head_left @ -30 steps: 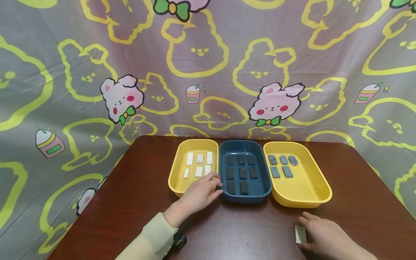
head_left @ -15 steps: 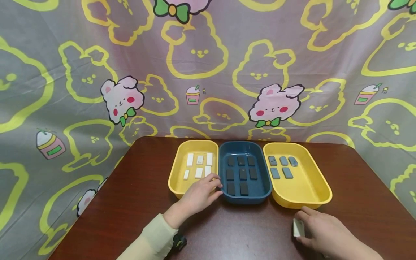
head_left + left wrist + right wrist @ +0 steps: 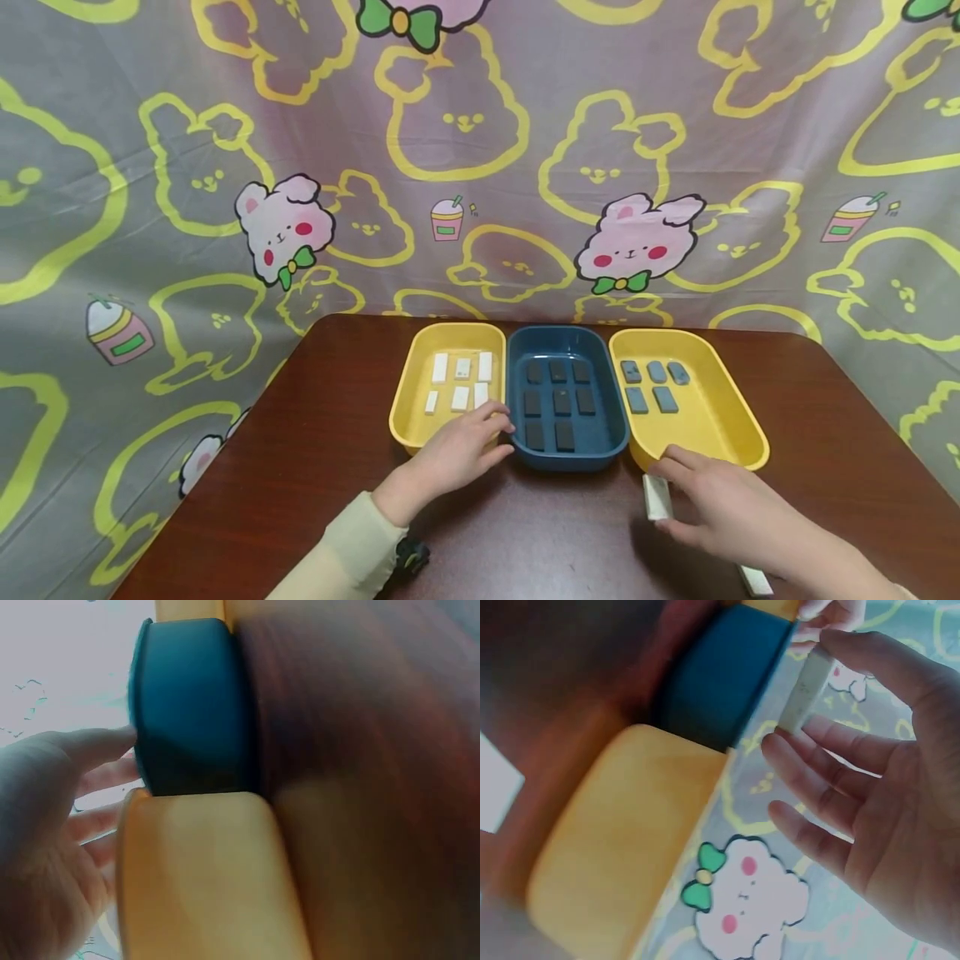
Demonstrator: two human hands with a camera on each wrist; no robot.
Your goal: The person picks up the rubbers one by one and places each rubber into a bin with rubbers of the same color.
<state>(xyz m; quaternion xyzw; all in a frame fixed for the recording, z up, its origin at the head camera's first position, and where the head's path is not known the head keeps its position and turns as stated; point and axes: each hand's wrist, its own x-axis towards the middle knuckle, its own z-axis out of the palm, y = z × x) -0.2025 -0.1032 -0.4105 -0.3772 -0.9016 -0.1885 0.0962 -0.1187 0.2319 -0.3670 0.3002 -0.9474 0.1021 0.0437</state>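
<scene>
My right hand [image 3: 738, 504] pinches a small white rectangular block [image 3: 657, 497] between thumb and fingertips, over the table in front of the right yellow tray [image 3: 716, 408]. In the right wrist view the block [image 3: 808, 690] is held clear of the trays. My left hand [image 3: 461, 446], fingers loosely bent, rests at the adjoining rims of the left yellow tray [image 3: 402, 417] and the blue tray [image 3: 567, 460]. Its thumb [image 3: 105, 745] touches the blue rim in the left wrist view. A second white block [image 3: 754, 581] lies on the table under my right forearm.
Several white blocks [image 3: 439, 367] lie in rows in the left tray, several black blocks [image 3: 564, 434] in the blue one, several grey-blue blocks [image 3: 664, 399] in the right one. A patterned curtain [image 3: 480, 167] hangs behind the brown table [image 3: 330, 383].
My right hand has lifted the white block from the table and carried it leftward and forward toward the trays. The other white block has come into view. My left hand stays put.
</scene>
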